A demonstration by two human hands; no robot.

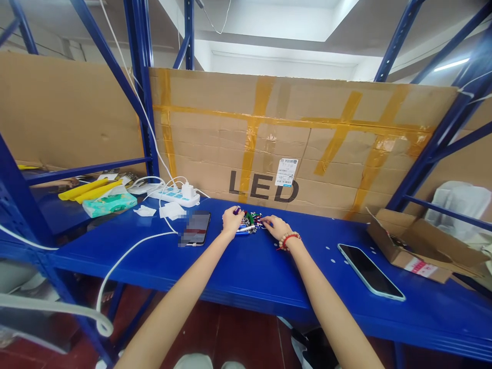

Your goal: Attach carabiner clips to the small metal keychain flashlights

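A small heap of shiny metal pieces (pixel 250 221), in blue, green, red and silver, lies on the blue shelf top between my two hands. They are too small to name. My left hand (pixel 231 222) is at the heap's left side, fingers closed around a small dark purple-blue piece (pixel 237 210). From the right, my right hand (pixel 277 227) reaches the heap's edge with fingers bent and drawn together. What those fingertips pinch, if anything, cannot be made out. A beaded bracelet and a red cord circle my right wrist.
Left of the heap lies a phone (pixel 198 228), with a white power strip (pixel 175 196) and cables behind it. A tissue pack (pixel 109 204) sits farther left. At right are another phone (pixel 371 271) and an open carton (pixel 407 246). A cardboard panel (pixel 215 143) stands behind.
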